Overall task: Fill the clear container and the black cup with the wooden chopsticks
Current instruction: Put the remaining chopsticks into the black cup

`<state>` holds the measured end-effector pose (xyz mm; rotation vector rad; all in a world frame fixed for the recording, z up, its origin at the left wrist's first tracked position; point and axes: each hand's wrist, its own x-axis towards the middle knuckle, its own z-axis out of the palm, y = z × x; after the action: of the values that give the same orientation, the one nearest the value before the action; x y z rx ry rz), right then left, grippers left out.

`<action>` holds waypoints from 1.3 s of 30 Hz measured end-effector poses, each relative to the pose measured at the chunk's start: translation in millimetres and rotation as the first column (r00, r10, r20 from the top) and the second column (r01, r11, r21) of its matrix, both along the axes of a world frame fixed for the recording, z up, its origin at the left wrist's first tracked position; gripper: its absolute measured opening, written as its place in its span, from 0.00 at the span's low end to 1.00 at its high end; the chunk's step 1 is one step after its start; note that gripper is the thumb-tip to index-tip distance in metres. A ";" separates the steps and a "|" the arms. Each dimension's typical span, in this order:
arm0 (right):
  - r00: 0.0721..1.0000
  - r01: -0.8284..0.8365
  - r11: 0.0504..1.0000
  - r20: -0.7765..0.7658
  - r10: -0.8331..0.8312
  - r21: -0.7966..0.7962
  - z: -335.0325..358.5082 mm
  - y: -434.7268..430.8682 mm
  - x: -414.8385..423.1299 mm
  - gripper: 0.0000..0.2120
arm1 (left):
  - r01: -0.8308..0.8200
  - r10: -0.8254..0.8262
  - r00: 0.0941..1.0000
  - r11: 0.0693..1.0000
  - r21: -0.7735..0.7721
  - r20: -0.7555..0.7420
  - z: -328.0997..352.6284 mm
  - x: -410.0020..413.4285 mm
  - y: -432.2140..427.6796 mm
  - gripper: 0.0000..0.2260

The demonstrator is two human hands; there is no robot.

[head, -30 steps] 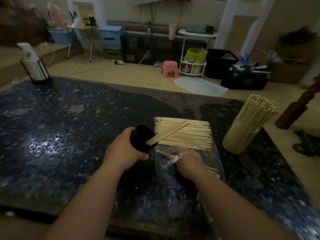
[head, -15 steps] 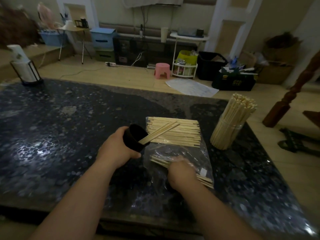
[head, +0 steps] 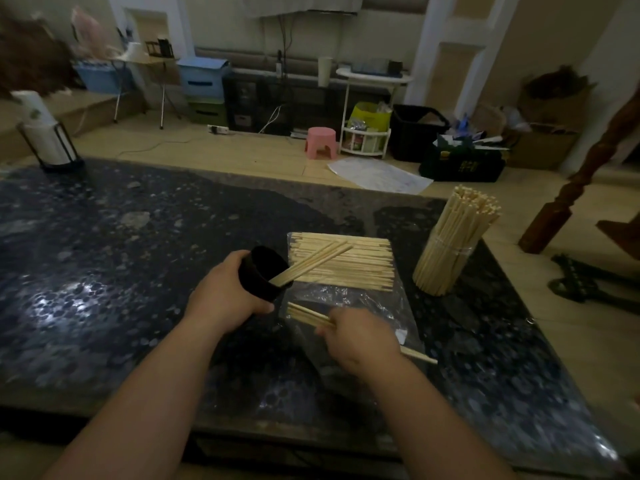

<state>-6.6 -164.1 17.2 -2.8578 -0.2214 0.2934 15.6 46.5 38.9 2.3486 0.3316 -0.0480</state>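
Head view: the left hand (head: 225, 299) reaches forward over the dark counter (head: 104, 254), fingers and thumb wrapped round the black cup (head: 258, 277), which is tipped with its mouth toward the right hand; a few wooden chopsticks (head: 311, 259) stick out of it, slanting up and away. Just right of that, the right hand (head: 360, 337) is knuckles-up with fingers curled round a small bundle of sticks (head: 308, 315), their free ends close to the left thumb, over a clear plastic bag (head: 349, 296). Beyond both hands a flat row of chopsticks (head: 360, 271) lies on the bag. Farther right of the right hand stands the clear container (head: 446, 268), packed full. A second ago the right hand was a blur in the bag with hardly a stick showing; the left hand's hold on the cup is unchanged.
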 end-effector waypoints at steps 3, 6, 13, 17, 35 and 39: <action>0.990 -0.104 0.993 0.085 0.108 -0.051 21.2 -1.8 -3.8 0.16 | -0.026 0.026 0.999 0.999 -0.019 -0.022 -0.6 2.3 6.6 0.45; 0.937 -0.180 0.976 0.280 0.207 -0.120 37.8 -3.8 -3.7 0.12 | -0.033 0.033 0.999 0.999 -0.020 -0.031 -2.8 5.8 14.7 0.47; 0.458 -0.316 0.947 0.884 0.097 0.060 33.4 -9.7 11.2 0.15 | -0.010 0.010 1.000 0.998 0.055 -0.004 -10.8 8.7 14.7 0.47; 0.473 -0.259 0.959 0.881 0.020 0.117 29.0 -9.3 13.6 0.12 | -0.018 0.019 0.999 0.998 0.059 -0.025 -11.1 11.4 15.3 0.47; 0.611 -0.221 0.546 0.551 -0.569 0.808 28.8 8.7 17.5 0.10 | -0.089 0.094 0.995 0.991 0.103 -0.045 -10.2 11.2 14.7 0.46; 0.530 -0.257 0.617 0.642 -0.554 0.744 33.6 7.5 15.7 0.11 | -0.090 0.096 0.994 0.990 0.113 -0.047 -9.5 11.1 13.6 0.46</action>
<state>9.1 -156.6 50.9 -1.8216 -0.1633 -1.0560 26.8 60.1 29.4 2.4413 0.4803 -0.0476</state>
